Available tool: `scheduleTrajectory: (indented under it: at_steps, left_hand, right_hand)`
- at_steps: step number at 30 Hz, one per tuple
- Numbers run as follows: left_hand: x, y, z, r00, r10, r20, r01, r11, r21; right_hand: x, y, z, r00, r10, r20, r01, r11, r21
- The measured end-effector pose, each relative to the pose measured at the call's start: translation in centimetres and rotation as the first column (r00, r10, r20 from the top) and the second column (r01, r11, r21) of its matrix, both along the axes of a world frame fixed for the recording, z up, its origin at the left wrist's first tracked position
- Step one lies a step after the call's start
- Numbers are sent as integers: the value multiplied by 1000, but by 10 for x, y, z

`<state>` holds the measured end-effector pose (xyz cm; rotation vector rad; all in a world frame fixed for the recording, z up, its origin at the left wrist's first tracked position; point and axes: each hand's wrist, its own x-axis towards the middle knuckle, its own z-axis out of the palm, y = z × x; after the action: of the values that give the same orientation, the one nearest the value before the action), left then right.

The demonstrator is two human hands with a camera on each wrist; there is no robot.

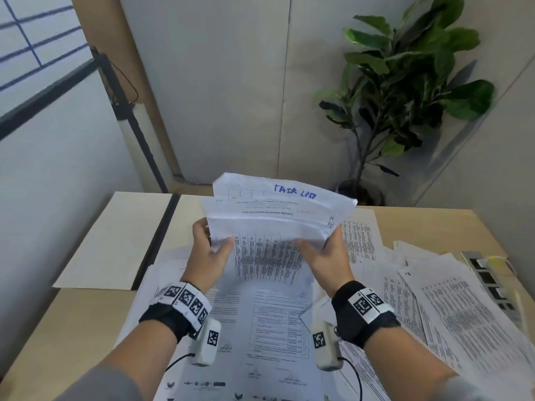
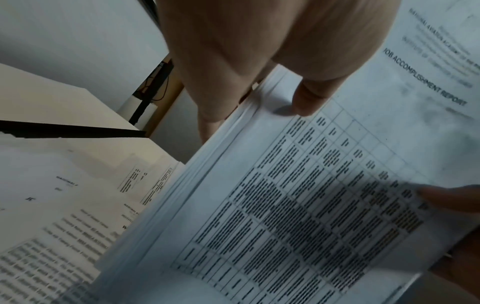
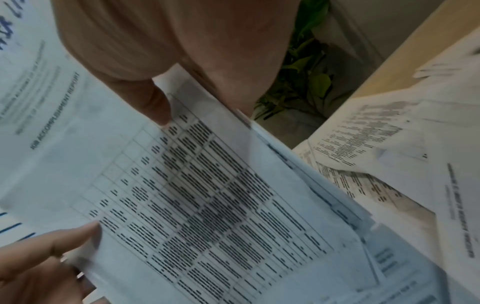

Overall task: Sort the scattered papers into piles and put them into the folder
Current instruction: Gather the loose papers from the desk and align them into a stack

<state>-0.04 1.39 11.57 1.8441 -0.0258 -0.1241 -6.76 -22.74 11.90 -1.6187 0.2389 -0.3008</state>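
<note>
From the head view, the left hand (image 1: 208, 250) and right hand (image 1: 327, 256) each grip a side edge of a stack of papers (image 1: 278, 221) held upright above the table (image 1: 52, 328), where more loose papers (image 1: 434, 299) lie spread and a beige folder (image 1: 115, 241) lies at the left. The left wrist view shows the thumb (image 2: 309, 98) pressed on the stack's front sheet, fingers behind. The right wrist view shows the same pinch, thumb (image 3: 153, 102) in front.
</note>
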Motion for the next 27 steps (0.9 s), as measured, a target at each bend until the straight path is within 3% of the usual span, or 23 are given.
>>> scheduleTrajectory:
  at_steps: [2,5,10,14,20,27]
  left_hand:
    - [-3,-3,0,997,-62,-52,65,996,62]
    - [-6,-8,4,996,-85,3,84,992,95]
    - [-13,-3,11,998,-60,9,60,998,21]
    - [-21,0,-1,994,-62,-95,64,998,18]
    - [-16,-5,6,999,-33,-15,33,999,37]
    - [-25,-6,14,996,-61,66,62,998,-6]
  right_hand:
    - [3,3,-5,999,3,-51,-5,1000,-30]
    - [7,9,0,996,-36,-80,29,996,-86]
    - [-5,6,15,1000,-11,-18,10,1000,-18]
    - [-15,8,-7,991,31,-132,-33,999,-14]
    - [-12,14,-4,989,-7,-150,5,1000,-14]
    - [-20,4,9,999,28,-40,-31,998,-61]
